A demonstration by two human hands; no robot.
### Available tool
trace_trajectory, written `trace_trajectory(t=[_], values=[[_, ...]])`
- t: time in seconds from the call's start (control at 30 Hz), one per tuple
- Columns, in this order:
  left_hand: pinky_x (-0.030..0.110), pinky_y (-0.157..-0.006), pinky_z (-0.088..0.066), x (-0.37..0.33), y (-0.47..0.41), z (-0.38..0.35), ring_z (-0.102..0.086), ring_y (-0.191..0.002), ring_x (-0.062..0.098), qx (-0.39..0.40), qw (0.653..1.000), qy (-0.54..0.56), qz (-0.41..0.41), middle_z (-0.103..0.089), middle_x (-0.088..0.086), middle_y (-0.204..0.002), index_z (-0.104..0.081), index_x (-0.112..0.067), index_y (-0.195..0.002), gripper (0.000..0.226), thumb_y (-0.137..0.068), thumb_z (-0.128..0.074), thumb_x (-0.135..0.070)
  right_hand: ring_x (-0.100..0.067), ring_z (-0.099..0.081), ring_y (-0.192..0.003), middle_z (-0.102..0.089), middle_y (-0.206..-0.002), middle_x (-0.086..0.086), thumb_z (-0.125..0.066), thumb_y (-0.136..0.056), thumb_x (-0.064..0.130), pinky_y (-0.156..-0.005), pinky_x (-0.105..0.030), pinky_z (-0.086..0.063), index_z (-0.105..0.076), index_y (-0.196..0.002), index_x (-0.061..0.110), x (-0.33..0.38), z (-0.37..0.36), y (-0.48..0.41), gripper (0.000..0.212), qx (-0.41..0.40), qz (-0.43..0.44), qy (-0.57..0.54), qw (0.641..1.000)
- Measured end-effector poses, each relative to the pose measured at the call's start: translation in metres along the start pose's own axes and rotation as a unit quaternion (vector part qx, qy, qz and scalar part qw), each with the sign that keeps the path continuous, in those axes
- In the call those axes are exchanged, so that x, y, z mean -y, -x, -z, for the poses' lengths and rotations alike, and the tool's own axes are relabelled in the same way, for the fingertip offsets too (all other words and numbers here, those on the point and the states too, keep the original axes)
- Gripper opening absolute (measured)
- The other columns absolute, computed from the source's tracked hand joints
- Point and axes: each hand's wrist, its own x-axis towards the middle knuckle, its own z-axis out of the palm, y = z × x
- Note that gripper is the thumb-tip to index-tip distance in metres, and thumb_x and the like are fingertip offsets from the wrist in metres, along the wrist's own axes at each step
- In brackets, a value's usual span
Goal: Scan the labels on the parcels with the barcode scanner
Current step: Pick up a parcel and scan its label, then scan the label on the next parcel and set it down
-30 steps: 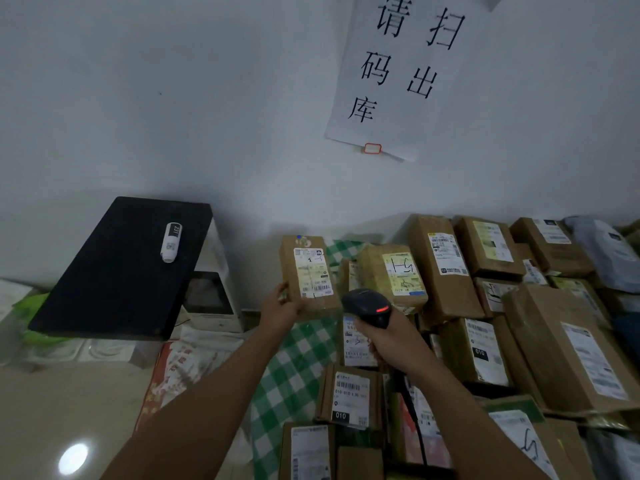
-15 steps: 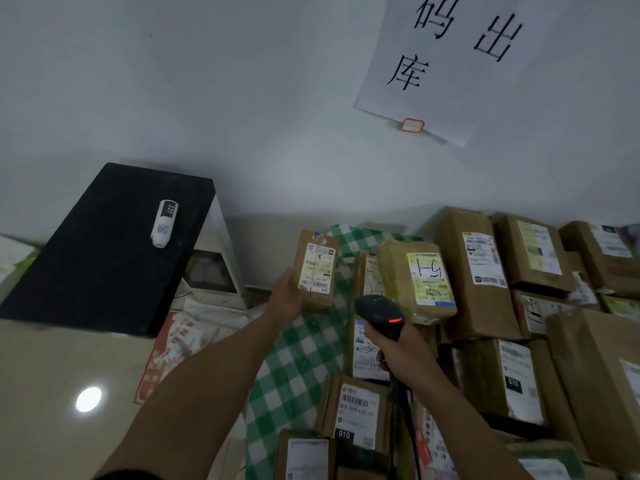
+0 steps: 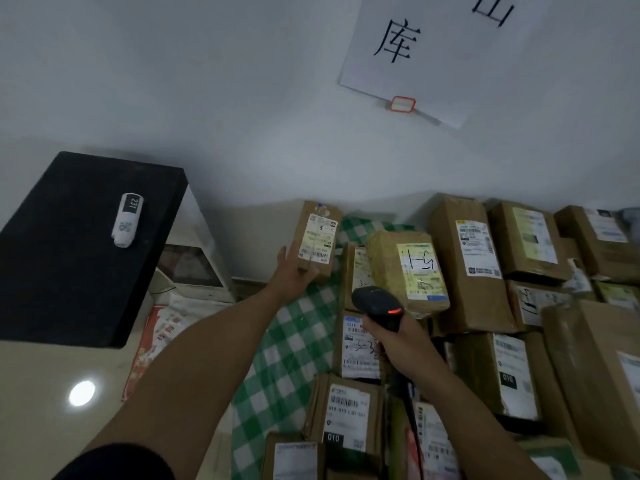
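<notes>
small parcel held up to the scanner, label facing out

the left grip [image 3: 294,273] is clamped round the lower end of a small brown parcel [image 3: 317,237], which is lifted and tilted above the green checked cloth [image 3: 294,344] at the left edge of the pile of parcels [image 3: 467,271]. the right grip [image 3: 403,346] is closed round the handle of the black barcode scanner [image 3: 379,304], red light on, just below and right of the parcel. the parcel looks light and stiff, since one hand carries it by its end. its taped cardboard may be a little slick, so the bottom edges and sides seem the best hold, with fingers kept off the label, whose barcode sits low.
</notes>
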Motion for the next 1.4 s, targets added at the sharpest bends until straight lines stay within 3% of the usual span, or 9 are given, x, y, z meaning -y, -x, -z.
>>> trace_trajectory(t=[0.13, 0.33, 0.47, 0.6, 0.77, 1.0, 1.1, 1.2, 1.4], values=[[0.054, -0.125, 0.003, -0.003, 0.035, -0.005, 0.019, -0.156, 0.027, -0.013, 0.999, 0.03, 0.031, 0.007, -0.001, -0.172, 0.001, -0.033, -0.164, 0.086, -0.1, -0.053, -0.054, -0.007, -0.063, -0.062, -0.071, -0.079, -0.005, -0.069, -0.099, 0.03, -0.051, -0.016, -0.05, -0.064, -0.117, 0.027, -0.001, 0.007, 0.002, 0.019, -0.022, 0.006, 0.004, 1.0], [0.048, -0.121, -0.025, -0.059, 0.085, -0.026, -0.025, -0.151, 0.032, -0.149, 0.988, 0.011, 0.027, -0.028, 0.008, -0.163, -0.033, -0.023, -0.157, 0.069, -0.099, -0.064, -0.04, -0.01, -0.06, -0.061, -0.061, -0.068, 0.004, -0.068, -0.1, 0.031, -0.063, -0.029, -0.048, -0.064, -0.118, 0.019, -0.004, 0.028, 0.01, 0.021, -0.067, 0.034, -0.008, 0.997], [0.035, -0.096, -0.05, -0.131, 0.086, -0.047, -0.057, -0.123, 0.019, -0.054, 0.979, 0.195, 0.027, -0.056, 0.006, -0.143, -0.048, -0.016, -0.145, 0.059, -0.097, -0.066, -0.046, -0.011, -0.061, -0.063, -0.06, -0.069, 0.004, -0.068, -0.101, 0.032, -0.063, -0.031, -0.051, -0.062, -0.112, 0.023, -0.009, 0.05, 0.025, 0.015, -0.133, 0.048, -0.046, 0.989], [0.042, -0.109, -0.045, -0.18, 0.081, -0.069, -0.046, -0.141, 0.028, 0.062, 0.948, 0.298, 0.095, -0.041, 0.0, -0.158, -0.013, -0.028, -0.162, 0.109, -0.081, -0.076, -0.065, -0.019, -0.064, -0.073, -0.066, -0.081, -0.004, -0.068, -0.1, 0.03, -0.073, -0.04, -0.055, -0.063, -0.113, 0.03, -0.016, 0.071, 0.041, 0.013, -0.169, 0.049, -0.072, 0.982], [0.046, -0.104, -0.053, -0.184, 0.076, -0.094, -0.06, -0.126, 0.025, 0.081, 0.936, 0.315, 0.135, -0.056, 0.007, -0.147, -0.012, -0.032, -0.159, 0.118, -0.073, -0.092, -0.027, -0.021, -0.062, -0.071, -0.065, -0.085, -0.011, -0.068, -0.1, 0.028, -0.064, -0.035, -0.049, -0.063, -0.101, 0.027, -0.026, 0.083, 0.055, 0.005, -0.181, 0.037, -0.086, 0.979], [0.051, -0.103, -0.055, -0.176, 0.101, -0.087, -0.064, -0.121, 0.03, 0.067, 0.904, 0.398, 0.142, -0.056, 0.014, -0.147, -0.03, -0.025, -0.158, 0.089, -0.086, -0.08, -0.008, -0.011, -0.062, -0.06, -0.063, -0.072, 0.0, -0.069, -0.099, 0.031, -0.059, -0.03, -0.05, -0.064, -0.118, 0.015, -0.033, 0.095, 0.066, 0.024, -0.203, 0.06, -0.095, 0.973], [0.044, -0.103, -0.055, -0.174, 0.133, -0.075, -0.067, -0.119, 0.024, 0.06, 0.897, 0.428, 0.091, -0.065, 0.008, -0.137, -0.042, -0.027, -0.149, 0.071, -0.089, -0.077, -0.012, -0.013, -0.071, -0.09, -0.073, -0.097, 0.006, -0.073, -0.095, 0.041, -0.087, -0.046, -0.059, -0.061, -0.125, 0.031, -0.035, 0.09, 0.071, 0.034, -0.212, 0.07, -0.106, 0.969], [0.043, -0.103, -0.055, -0.176, 0.173, -0.064, -0.066, -0.122, 0.019, 0.059, 0.905, 0.42, 0.044, -0.067, -0.002, -0.137, -0.039, -0.031, -0.155, 0.077, -0.09, -0.078, -0.019, -0.012, -0.066, -0.112, -0.069, -0.119, 0.015, -0.075, -0.088, 0.054, -0.1, -0.052, -0.056, -0.054, -0.133, 0.04, -0.033, 0.08, 0.081, 0.052, -0.214, 0.087, -0.13, 0.964], [0.047, -0.104, -0.054, -0.172, 0.236, -0.044, -0.061, -0.126, 0.016, 0.047, 0.924, 0.379, 0.023, -0.059, -0.008, -0.142, -0.037, -0.047, -0.154, 0.092, -0.078, -0.088, -0.035, -0.009, -0.07, -0.108, -0.075, -0.112, 0.015, -0.091, -0.057, 0.062, -0.101, -0.048, -0.056, -0.064, -0.127, 0.035, -0.025, 0.066, 0.111, 0.08, -0.213, 0.124, -0.193, 0.95]])
